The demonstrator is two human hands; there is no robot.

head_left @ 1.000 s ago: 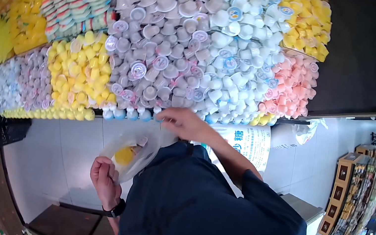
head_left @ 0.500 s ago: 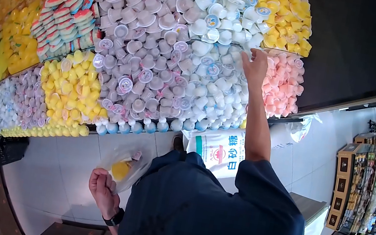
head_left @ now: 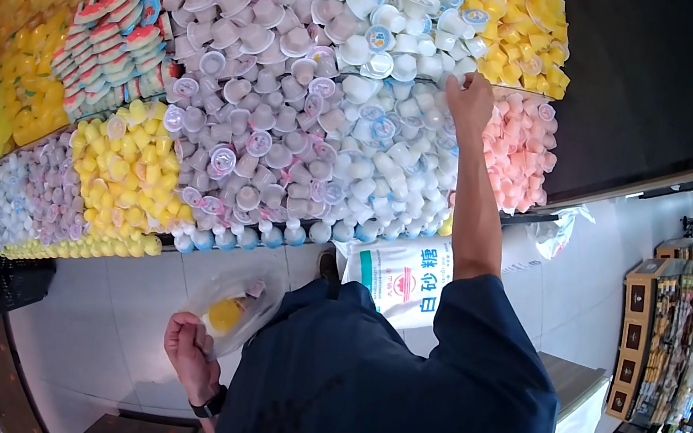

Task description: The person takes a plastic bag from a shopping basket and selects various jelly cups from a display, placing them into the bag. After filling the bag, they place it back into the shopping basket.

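Observation:
My left hand (head_left: 188,351), wearing a dark wristband, is closed on the edge of a clear plastic bag (head_left: 236,341). Inside the bag lie a yellow jelly cup (head_left: 224,315) and a small pinkish piece. My right hand (head_left: 470,104) reaches to the far edge of the white jelly cups (head_left: 396,146), where they meet the yellow ones (head_left: 527,30). Its fingers are curled down among the cups; what is between them is hidden. Pink jelly cups (head_left: 518,149) are heaped just right of that wrist.
Purple-grey jelly cups (head_left: 265,100) fill the display's middle, with red-and-white wedge packs (head_left: 112,50) and yellow cups (head_left: 129,160) to the left. A white printed sack (head_left: 404,282) stands below the display. A black basket (head_left: 10,282) sits at left; shelves (head_left: 668,338) line the right.
My right hand's fingers have curled inward at the white cups, from a more spread pose. The view has shifted slightly. My left hand still holds the bag in nearly the same place.

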